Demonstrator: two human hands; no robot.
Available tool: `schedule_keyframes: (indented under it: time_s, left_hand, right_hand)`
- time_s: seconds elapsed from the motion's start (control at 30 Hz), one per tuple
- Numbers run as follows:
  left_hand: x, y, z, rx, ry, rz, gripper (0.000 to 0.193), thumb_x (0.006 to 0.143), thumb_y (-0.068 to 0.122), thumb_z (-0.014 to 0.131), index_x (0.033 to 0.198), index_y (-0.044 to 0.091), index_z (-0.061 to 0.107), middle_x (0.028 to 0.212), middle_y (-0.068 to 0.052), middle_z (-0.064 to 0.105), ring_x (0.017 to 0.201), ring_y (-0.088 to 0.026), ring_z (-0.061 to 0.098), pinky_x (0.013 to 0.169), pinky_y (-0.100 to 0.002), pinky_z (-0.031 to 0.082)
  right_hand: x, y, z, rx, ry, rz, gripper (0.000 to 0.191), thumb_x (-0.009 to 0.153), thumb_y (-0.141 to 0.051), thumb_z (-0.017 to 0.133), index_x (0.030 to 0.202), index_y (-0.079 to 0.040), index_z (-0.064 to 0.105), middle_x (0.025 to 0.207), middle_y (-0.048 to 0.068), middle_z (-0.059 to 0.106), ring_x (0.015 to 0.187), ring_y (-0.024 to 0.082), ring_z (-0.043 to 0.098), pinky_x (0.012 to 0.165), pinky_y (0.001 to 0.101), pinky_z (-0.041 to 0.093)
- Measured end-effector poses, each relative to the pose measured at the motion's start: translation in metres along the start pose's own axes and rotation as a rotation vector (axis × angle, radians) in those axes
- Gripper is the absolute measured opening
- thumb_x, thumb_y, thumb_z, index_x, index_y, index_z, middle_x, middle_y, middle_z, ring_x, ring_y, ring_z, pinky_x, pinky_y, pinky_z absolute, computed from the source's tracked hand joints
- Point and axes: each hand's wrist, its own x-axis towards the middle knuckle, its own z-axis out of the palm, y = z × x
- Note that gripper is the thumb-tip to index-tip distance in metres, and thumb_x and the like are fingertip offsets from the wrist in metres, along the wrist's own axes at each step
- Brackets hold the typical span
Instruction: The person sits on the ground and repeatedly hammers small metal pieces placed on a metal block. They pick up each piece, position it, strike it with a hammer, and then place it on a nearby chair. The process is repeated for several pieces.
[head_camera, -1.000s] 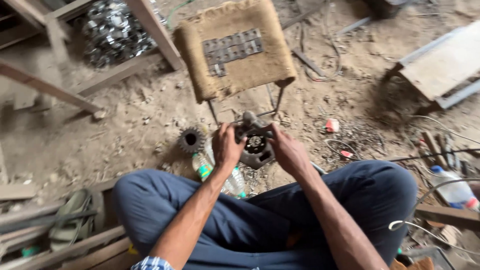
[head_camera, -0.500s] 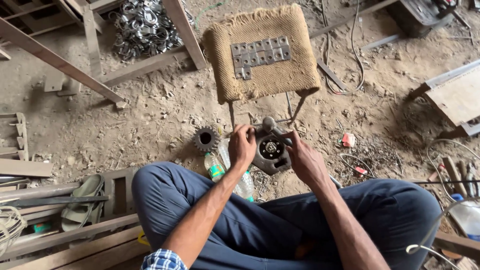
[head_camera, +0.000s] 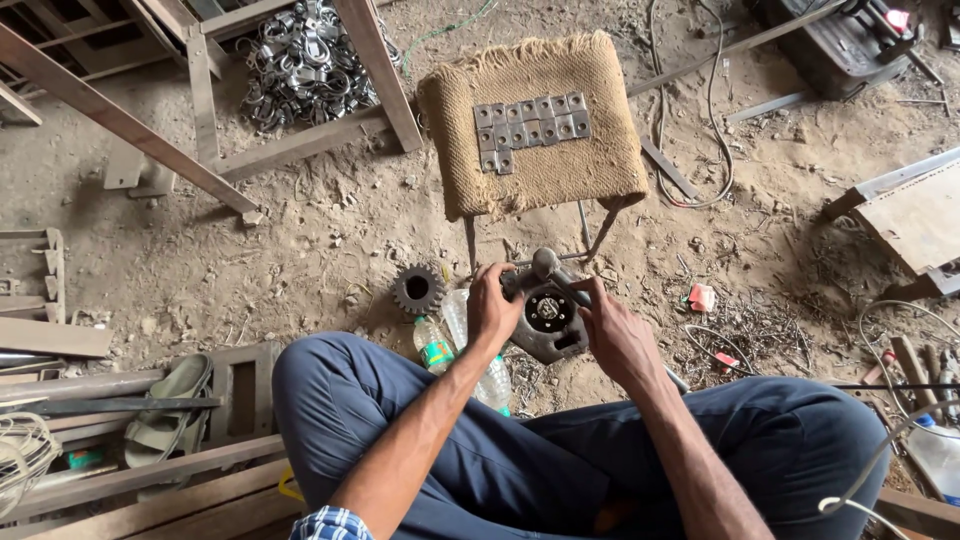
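on sandy floor (head_camera: 300, 250), both hands grip a grey metal housing (head_camera: 545, 322) with dark round centre.

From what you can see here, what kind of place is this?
Probably a small metal workshop with a dirt floor. A pile of metal rings lies at the top, a gear on the ground, and both hands, left hand and right hand, hold a metal machine part.

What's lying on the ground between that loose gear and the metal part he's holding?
In the head view, clear plastic bottles lie between the gear and the metal part, beside his left hand.
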Motion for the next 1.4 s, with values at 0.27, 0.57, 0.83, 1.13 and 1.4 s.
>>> schedule_keyframes:
  time_s: [0.27,0.57,0.83,1.13,1.4]
  left_hand:
    - [-0.005,0.006,-0.005,0.088,-0.082,-0.049,0.051,0.076,0.009,0.084,0.122,0.002,0.063,0.124,-0.015,0.054,0.104,-0.026,0.061,0.081,-0.038,0.057]
    - [0.000,0.017,-0.013,0.156,-0.128,-0.048,0.049,0.078,0.022,0.087,0.116,0.001,0.064,0.111,-0.011,0.056,0.092,-0.023,0.059,0.070,-0.037,0.055]
    - [0.001,0.003,-0.009,0.014,0.071,-0.085,0.024,0.081,0.012,0.074,0.105,0.007,0.073,0.108,-0.016,0.065,0.105,-0.035,0.063,0.089,-0.044,0.052]
    - [0.023,0.008,-0.038,-0.325,0.072,-0.514,0.027,0.093,0.008,0.053,0.112,0.005,0.072,0.122,-0.018,0.071,0.111,-0.028,0.070,0.097,-0.040,0.056]
    - [0.031,0.017,-0.051,-0.509,0.275,-0.583,0.031,0.088,-0.001,0.046,0.105,0.000,0.072,0.108,-0.019,0.072,0.097,-0.028,0.069,0.089,-0.039,0.059]
  right_hand:
    - [0.000,0.001,0.002,0.005,-0.008,0.011,0.037,0.105,-0.026,0.047,0.140,-0.015,0.040,0.075,0.013,0.066,0.051,0.024,0.059,0.045,0.0412,0.048]
    - [0.002,0.004,0.008,-0.046,-0.033,0.033,0.040,0.107,-0.027,0.045,0.145,-0.016,0.038,0.081,0.013,0.067,0.052,0.024,0.060,0.041,0.0368,0.045]
    - [-0.001,0.009,0.016,0.006,0.069,-0.063,0.035,0.108,-0.026,0.049,0.141,-0.018,0.049,0.093,0.015,0.071,0.052,0.020,0.057,0.038,0.0322,0.042]
    - [-0.007,-0.005,0.008,0.115,0.317,-0.269,0.039,0.106,-0.018,0.057,0.145,-0.014,0.061,0.094,0.013,0.070,0.057,0.016,0.054,0.045,0.0319,0.044]
    - [-0.011,-0.024,0.011,0.153,0.207,-0.369,0.044,0.104,-0.011,0.058,0.148,-0.020,0.060,0.089,0.009,0.066,0.062,0.016,0.055,0.050,0.0317,0.048]
